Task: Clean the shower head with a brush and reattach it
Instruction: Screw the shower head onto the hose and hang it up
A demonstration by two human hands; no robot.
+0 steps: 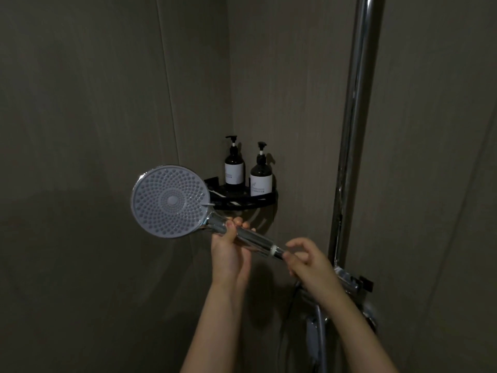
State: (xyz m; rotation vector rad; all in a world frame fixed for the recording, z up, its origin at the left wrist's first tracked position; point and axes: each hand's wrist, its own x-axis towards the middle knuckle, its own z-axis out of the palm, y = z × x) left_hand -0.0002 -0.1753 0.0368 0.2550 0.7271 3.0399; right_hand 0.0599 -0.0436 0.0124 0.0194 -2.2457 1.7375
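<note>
A round shower head (170,201) with a grey nozzle face points toward me, its chrome handle slanting down to the right. My left hand (231,249) grips the handle just below the head. My right hand (306,261) pinches the dark fitting at the handle's lower end, where the hose (289,313) hangs down. No brush is in view.
A chrome riser pipe (355,130) runs up the right wall, with a bracket (349,281) and valve fittings below it. A black corner shelf (265,201) holds two dark pump bottles (234,168) behind the shower head. Grey walls meet in the corner.
</note>
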